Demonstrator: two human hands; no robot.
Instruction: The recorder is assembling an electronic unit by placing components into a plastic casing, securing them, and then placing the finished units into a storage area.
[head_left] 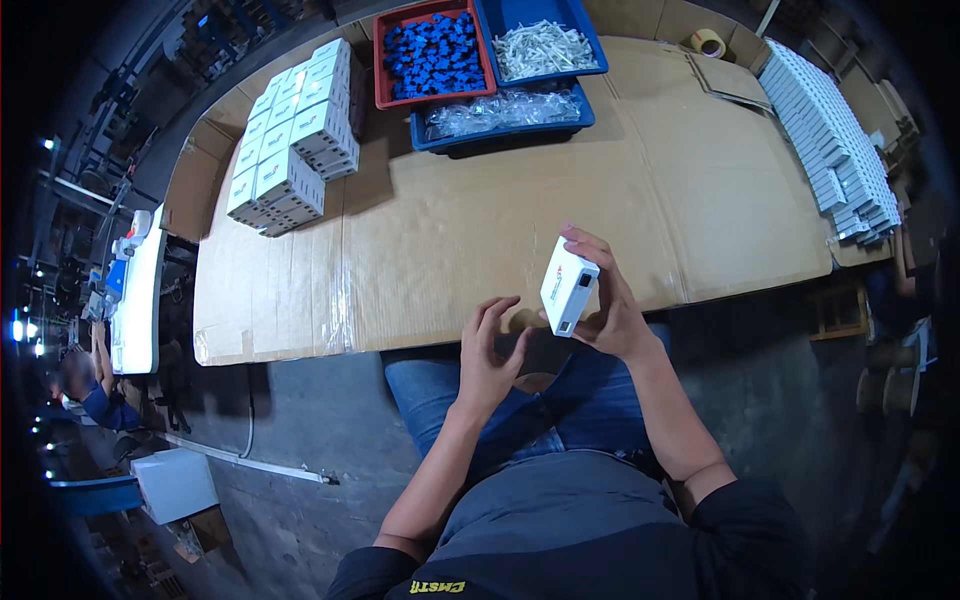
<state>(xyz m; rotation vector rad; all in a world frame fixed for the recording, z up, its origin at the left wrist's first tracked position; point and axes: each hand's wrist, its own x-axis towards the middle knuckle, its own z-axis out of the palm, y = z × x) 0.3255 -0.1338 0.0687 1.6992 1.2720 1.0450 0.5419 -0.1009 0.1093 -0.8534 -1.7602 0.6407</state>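
My right hand (612,310) grips a small white box-shaped plastic unit (567,290) by its right side, above the table's near edge. The unit is tilted, and its narrow side shows a dark square port near the top and another opening near the bottom. To the left of it, my left hand (488,350) is held with the thumb and fingers apart and nothing between them. A gap separates that hand from the unit.
Stacked white units (290,180) stand at the table's back left. A red bin (380,70) holds blue parts; one blue bin (600,60) holds white pieces, another blue bin (425,140) clear bags. At right are rows of white pieces (830,140) and a tape roll (708,42). Cardboard (480,220) covers the table.
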